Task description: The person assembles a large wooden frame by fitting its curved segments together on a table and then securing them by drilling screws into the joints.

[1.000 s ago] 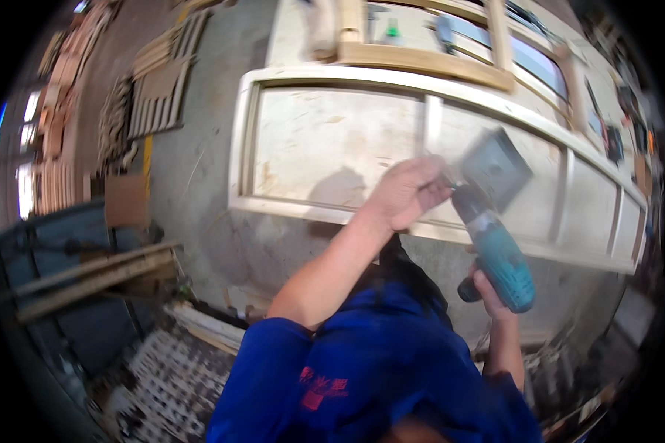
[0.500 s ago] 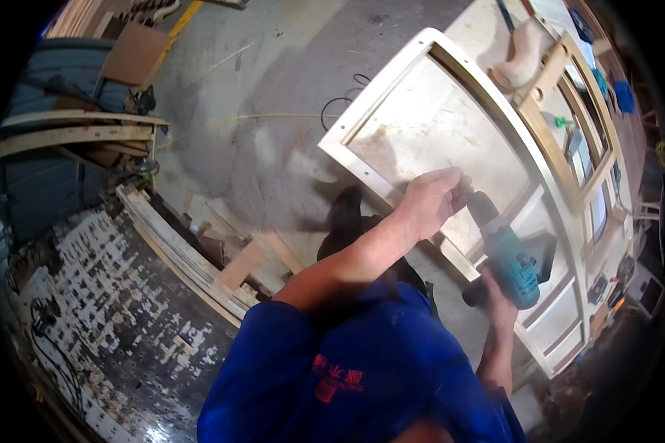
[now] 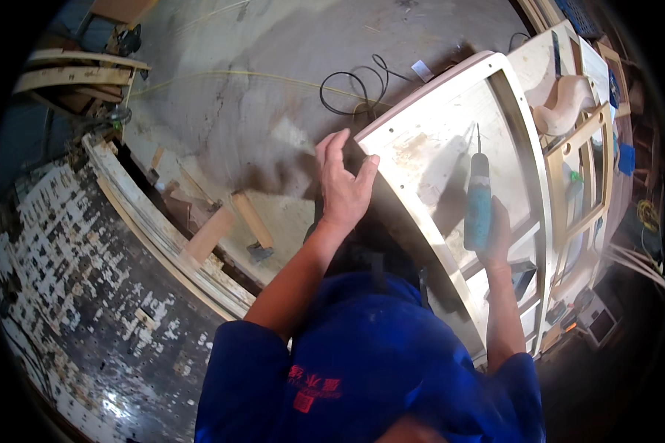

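Observation:
My right hand is wrapped round the handle of a teal and black cordless drill, held above a pale wooden frame. A thin bit sticks out of its chuck toward the far side. The frame is curved, with cross rails and several small dark holes along its end rail. At the frame's near left corner is my left hand, fingers spread and thumb tip at the edge. Whether the thumb presses on the wood I cannot tell. Nothing shows held in that hand.
A curved wooden piece and a second frame lie at the right. Black cable loops on the floor beyond the frame. At left stands a paint-spotted dark bench, with wood offcuts beside it.
My left hand has left the drill's tip and moved left to the frame's corner, its fingers opening. The drill now points away, with a bit visible in it. The view has shifted.

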Action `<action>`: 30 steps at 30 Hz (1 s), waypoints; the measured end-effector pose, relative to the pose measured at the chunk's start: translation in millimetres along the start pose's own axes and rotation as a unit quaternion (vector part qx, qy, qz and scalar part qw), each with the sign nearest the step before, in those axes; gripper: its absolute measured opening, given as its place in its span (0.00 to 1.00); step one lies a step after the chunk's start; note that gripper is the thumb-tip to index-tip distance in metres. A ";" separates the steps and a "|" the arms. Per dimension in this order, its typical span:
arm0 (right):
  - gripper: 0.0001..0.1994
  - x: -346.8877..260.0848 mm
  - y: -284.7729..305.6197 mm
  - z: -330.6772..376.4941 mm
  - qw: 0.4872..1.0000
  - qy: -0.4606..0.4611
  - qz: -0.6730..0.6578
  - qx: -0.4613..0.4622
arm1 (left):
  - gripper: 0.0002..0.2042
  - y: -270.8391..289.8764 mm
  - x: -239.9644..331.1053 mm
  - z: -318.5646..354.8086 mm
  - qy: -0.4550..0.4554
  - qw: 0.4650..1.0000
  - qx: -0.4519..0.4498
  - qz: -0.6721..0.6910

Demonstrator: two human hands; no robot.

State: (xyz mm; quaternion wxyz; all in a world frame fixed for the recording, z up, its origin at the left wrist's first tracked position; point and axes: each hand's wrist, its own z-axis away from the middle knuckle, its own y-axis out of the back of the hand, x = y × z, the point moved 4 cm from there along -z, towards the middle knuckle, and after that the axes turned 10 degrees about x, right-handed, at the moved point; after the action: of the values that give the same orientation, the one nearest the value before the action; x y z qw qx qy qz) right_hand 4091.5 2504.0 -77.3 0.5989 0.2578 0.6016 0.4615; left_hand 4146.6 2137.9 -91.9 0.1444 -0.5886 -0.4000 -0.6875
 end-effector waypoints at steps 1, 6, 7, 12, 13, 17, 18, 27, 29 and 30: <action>0.31 4.4 -6.1 -5.2 1.000 0.005 0.016 -0.018 | 0.30 -2.1 -8.1 1.2 0.036 0.999 -0.035 0.017; 0.35 7.7 -18.3 -16.0 0.988 0.107 0.104 -0.028 | 0.31 -16.3 -23.4 19.7 0.155 0.982 -0.031 0.107; 0.37 2.4 -18.3 -18.9 0.983 0.134 0.121 -0.023 | 0.31 -17.8 -26.5 22.4 0.146 0.984 -0.020 0.097; 0.38 -57.2 6.5 -3.4 0.973 0.198 0.121 0.009 | 0.34 -26.2 -36.2 28.0 0.134 0.986 0.043 0.092; 0.36 -66.6 6.1 4.3 0.976 0.201 0.080 0.013 | 0.34 -27.0 -34.6 28.3 0.144 0.984 0.044 0.094; 0.39 -121.0 -33.9 18.4 0.987 0.139 -0.020 -0.083 | 0.36 -35.6 -35.8 29.2 0.174 0.974 0.040 0.140; 0.40 -130.4 -45.4 17.1 0.983 0.171 0.006 -0.068 | 0.37 -38.6 -39.0 30.8 0.181 0.971 0.038 0.153; 0.34 -104.4 -89.8 16.0 0.983 0.109 0.073 -0.129 | 0.26 -47.5 -11.3 19.0 0.158 0.979 0.022 0.124; 0.35 -104.2 -91.5 16.3 0.981 0.120 0.077 -0.131 | 0.21 -47.8 -6.6 19.2 0.121 0.984 0.097 0.086; 0.35 -104.4 -91.8 17.2 0.981 0.119 0.078 -0.132 | 0.22 -48.8 -7.0 21.0 0.128 0.984 0.098 0.073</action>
State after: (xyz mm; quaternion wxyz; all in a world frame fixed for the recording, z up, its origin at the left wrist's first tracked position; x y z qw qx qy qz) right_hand 4145.8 2377.7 -103.8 0.5138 0.1657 0.5804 0.6096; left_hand 4130.4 2182.3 -117.2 0.3011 -0.5067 -0.3996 -0.7020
